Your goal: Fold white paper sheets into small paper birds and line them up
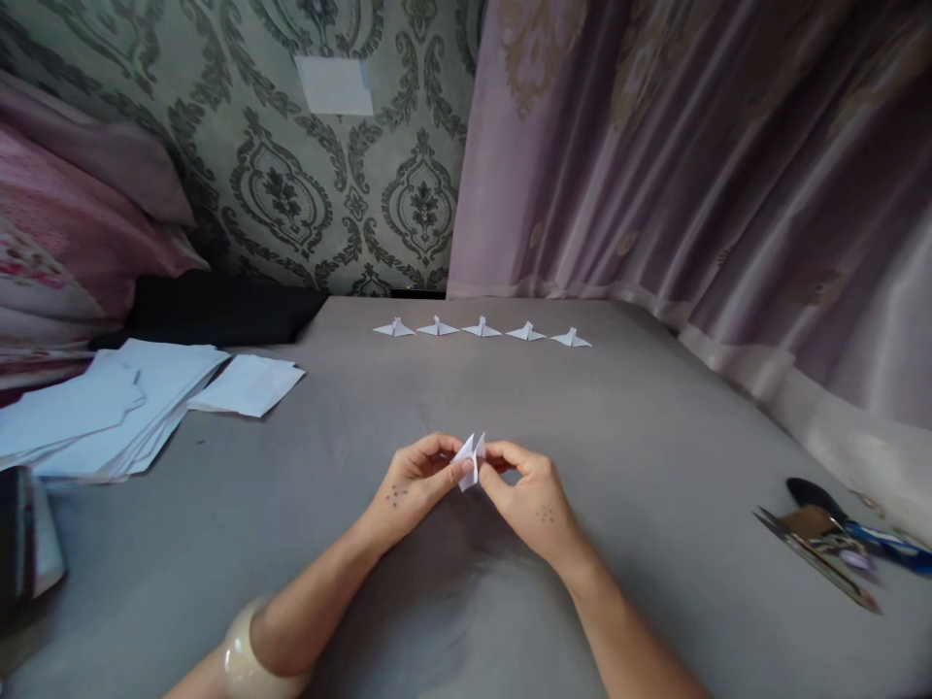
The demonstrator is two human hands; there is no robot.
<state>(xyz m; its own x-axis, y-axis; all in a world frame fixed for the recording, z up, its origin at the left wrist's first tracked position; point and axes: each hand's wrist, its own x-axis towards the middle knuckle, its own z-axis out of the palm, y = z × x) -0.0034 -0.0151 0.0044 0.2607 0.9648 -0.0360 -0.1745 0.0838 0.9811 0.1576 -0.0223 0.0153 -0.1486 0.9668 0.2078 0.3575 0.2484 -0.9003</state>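
Note:
Between my two hands, above the grey-covered surface, is a small piece of folded white paper (468,470) with pointed flaps standing up. My left hand (422,476) pinches its left side between thumb and fingers. On the other side, my right hand (530,490) pinches the right flap, the wrist coming in from the lower right. Parts of the folds are hidden behind my fingertips. Farther off, a row of several white folded paper birds (482,328) stands with wings spread.
At the left lie a stack of white sheets (156,388) and smaller paper squares (249,385). A dark object (15,534) sits at the left edge. To the right are scissors (815,558) and a blue-handled tool (888,546). A curtain (582,194) hangs along the right.

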